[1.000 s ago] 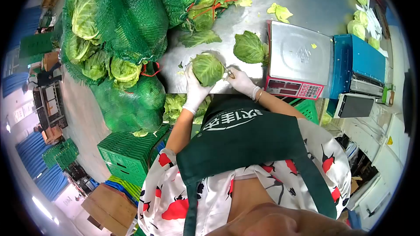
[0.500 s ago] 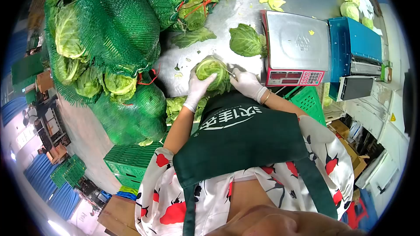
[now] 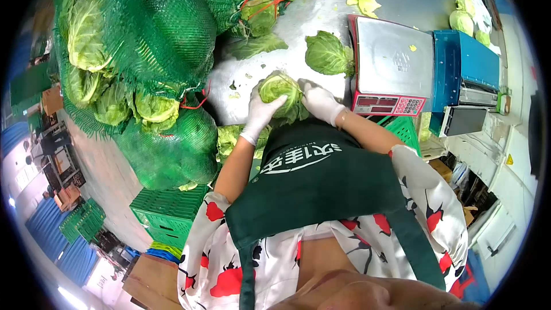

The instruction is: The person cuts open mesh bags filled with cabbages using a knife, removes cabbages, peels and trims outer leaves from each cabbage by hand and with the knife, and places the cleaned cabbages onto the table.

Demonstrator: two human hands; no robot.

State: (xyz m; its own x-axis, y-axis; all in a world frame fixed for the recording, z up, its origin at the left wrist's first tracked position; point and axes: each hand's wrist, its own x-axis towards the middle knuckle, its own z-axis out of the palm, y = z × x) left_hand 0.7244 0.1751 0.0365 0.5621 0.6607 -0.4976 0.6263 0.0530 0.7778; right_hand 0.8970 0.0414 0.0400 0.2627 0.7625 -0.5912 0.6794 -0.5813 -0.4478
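A trimmed green cabbage (image 3: 281, 93) is held close to my apron, above the near edge of the metal table (image 3: 244, 116). My left hand (image 3: 263, 110), in a white glove, grips its left side with the thumb across the front. On the cabbage's right side, my gloved right hand (image 3: 320, 102) is closed with its fingers curled against the leaves. Whatever it holds is hidden now. Beyond the hands lies a loose cabbage leaf (image 3: 328, 53). Another darker leaf (image 3: 258, 46) rests to its left.
Green mesh sacks (image 3: 155, 28) full of cabbages are piled at left. At right stands a scale (image 3: 393, 57) with a red keypad panel, beside a blue machine (image 3: 473, 60). Green crates (image 3: 166, 209) sit low at left. Yellowish leaf scraps (image 3: 364, 4) lie at the back.
My right hand has shifted slightly up along the cabbage's side, and the small metal piece at its fingertips is out of sight. My left hand keeps its grip. The view has shifted a little.
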